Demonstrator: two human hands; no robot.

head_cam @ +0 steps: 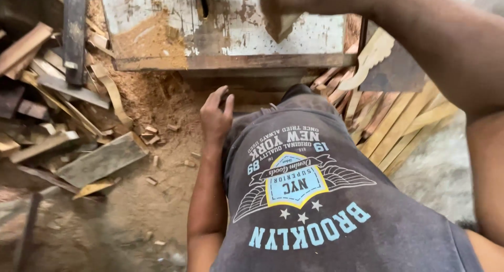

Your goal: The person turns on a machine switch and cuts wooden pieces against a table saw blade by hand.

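Item 1, nearest: my own torso in a dark grey printed shirt (315,198), filling the lower middle of the view.

Item 2: my left hand (216,117), hanging beside my hip, fingers loosely curled and empty, gripping nothing. It hovers over the sawdust-covered ground (142,209), near small wood chips (151,134).

Item 3, left of that hand: a flat grey plank (102,159) lying on the ground, with a heap of offcuts and strips (47,93) behind it.

Item 4, right side: a stack of long pale wooden slats (399,130), leaning or lying in a fan just beside my body.

Item 5: my right hand (283,4), raised at the top edge, arm crossing the upper right. It looks closed on a small wedge-shaped wood piece (281,26), though the frame cuts the fingers, so I hold that loosely.

Item 6, farthest: a worn, paint-chipped metal saw table (226,25) with a sawdust pile (149,41) on its left part. The wood piece sits over the table's right part.

Progress, as I judge it: plenty of scrap and dust speaks for much cutting already done; the slat stack suggests stock still waiting, with one piece now in hand at the table.
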